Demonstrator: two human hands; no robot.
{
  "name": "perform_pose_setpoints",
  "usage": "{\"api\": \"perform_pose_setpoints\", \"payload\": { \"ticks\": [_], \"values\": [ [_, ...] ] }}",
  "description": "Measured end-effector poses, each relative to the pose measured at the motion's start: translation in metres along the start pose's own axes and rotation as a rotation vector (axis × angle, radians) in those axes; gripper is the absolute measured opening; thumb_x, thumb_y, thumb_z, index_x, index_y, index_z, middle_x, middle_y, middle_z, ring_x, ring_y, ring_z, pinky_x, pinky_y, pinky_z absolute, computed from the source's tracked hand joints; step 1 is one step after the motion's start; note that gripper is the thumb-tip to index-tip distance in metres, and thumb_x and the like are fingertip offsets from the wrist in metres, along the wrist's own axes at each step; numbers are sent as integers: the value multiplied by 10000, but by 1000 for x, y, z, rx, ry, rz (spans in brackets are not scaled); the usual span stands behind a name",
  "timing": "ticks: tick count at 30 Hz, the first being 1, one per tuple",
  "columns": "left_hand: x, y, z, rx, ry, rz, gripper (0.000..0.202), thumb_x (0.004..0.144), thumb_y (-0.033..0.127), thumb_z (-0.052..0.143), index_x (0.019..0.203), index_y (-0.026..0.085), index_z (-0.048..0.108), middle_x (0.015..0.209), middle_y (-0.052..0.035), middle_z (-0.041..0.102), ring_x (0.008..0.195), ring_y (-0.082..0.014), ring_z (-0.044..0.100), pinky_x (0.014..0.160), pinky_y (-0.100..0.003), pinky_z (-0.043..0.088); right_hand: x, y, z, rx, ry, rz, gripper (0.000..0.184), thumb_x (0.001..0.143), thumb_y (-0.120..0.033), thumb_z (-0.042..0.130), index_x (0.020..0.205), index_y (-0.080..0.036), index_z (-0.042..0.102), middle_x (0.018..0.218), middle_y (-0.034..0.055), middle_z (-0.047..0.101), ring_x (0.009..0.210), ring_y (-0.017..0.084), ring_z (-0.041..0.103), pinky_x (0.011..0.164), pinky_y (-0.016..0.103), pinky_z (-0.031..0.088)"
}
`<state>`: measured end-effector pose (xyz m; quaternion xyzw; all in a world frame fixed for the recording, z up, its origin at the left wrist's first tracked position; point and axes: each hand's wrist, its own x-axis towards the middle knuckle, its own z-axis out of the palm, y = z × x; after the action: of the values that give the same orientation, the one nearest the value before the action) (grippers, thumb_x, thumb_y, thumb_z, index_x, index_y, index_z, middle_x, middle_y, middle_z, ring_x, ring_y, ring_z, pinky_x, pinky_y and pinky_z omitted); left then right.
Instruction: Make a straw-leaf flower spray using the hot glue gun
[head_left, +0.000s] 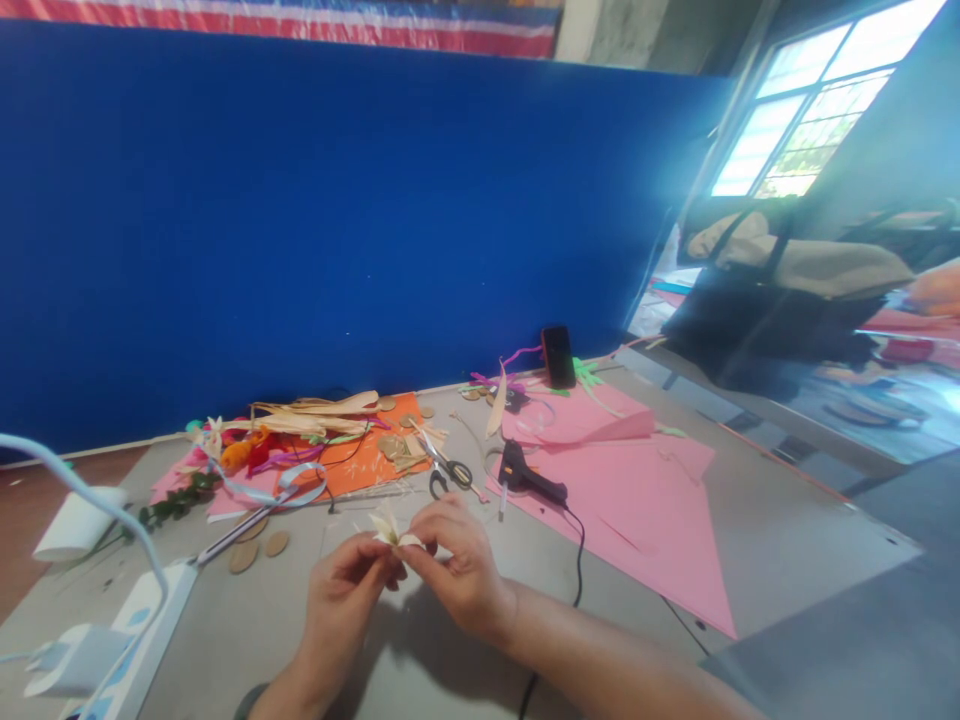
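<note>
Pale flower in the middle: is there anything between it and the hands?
Nothing visible stands in between. The left hand and the right hand both have fingers on the pale flower. The scissors lie just beyond the right hand, outside that space.

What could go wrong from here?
The right forearm crosses over the cord, so it might snag it and drag the glue gun. The scissors lie just beyond the right hand and could get knocked. The pale flower, pinched between right and left hand, might crease.
</note>
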<state>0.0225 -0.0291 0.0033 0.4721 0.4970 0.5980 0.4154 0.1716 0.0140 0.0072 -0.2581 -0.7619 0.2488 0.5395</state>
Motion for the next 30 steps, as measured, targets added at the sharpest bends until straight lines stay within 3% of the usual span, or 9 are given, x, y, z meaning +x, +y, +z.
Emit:
{"api": "perform_pose_setpoints", "payload": {
  "ticks": [13,23,30],
  "values": [
    [1,-4,0,32,-9,-22,298,688,408,756,570,161,638,474,-12,625,439,-137,570,451,-226,484,-3,-6,2,-20,42,10,128,877,-211,602,750,-200,612,700,16,649,658,159,563,729,342,423],
    [0,-1,2,56,-61,55,283,744,371,725,563,162,664,514,-19,627,483,-143,583,481,-223,490,-1,-8,0,-7,-32,-20,163,917,-173,531,765,-209,576,693,-5,637,672,146,571,758,316,419],
    [-3,-4,-1,82,-55,147,252,786,330,699,600,161,675,559,-21,643,531,-146,606,522,-216,493,-2,-4,2,64,42,0,119,848,-185,673,735,-200,639,657,-21,651,594,125,559,739,319,411]
  ]
}}
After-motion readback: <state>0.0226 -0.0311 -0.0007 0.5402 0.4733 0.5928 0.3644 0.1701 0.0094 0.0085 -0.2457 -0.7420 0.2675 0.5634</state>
